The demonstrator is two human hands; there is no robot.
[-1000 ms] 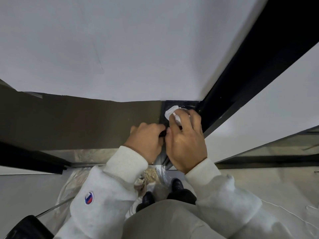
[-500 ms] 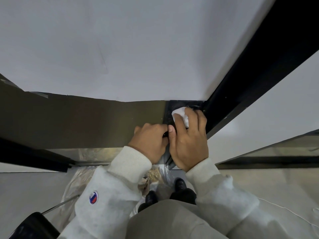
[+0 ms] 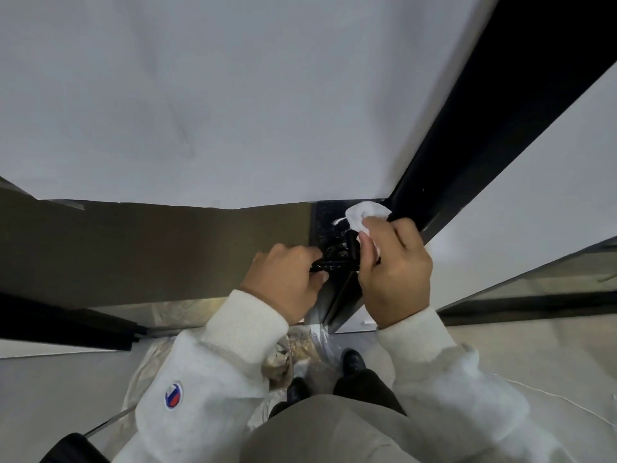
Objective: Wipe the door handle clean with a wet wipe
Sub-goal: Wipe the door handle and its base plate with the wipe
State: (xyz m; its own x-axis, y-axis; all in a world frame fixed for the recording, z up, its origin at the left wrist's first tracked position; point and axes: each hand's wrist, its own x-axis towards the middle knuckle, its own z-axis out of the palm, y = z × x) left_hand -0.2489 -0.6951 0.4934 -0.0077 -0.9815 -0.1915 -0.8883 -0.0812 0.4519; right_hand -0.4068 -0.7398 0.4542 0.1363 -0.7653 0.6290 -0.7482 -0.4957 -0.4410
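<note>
A black lever door handle point(image 3: 337, 260) sticks out from a black lock plate point(image 3: 325, 222) at the door's right edge. My left hand point(image 3: 283, 282) grips the handle's left end with curled fingers. My right hand point(image 3: 394, 269) holds a crumpled white wet wipe point(image 3: 365, 213) and presses it against the plate and the handle's base, just right of the lever. The wipe bulges out above my fingers. The middle of the lever shows between my two hands.
The door has a white upper panel point(image 3: 233, 95) and a brown lower panel point(image 3: 150, 248). A black door frame point(image 3: 500, 111) runs diagonally on the right. Below, a clear plastic bag point(image 3: 300, 349) lies on the floor by my black shoes point(image 3: 352, 360).
My right hand has shifted right and up with the wipe, uncovering the handle's base. The left hand stayed gripping the lever's end.
</note>
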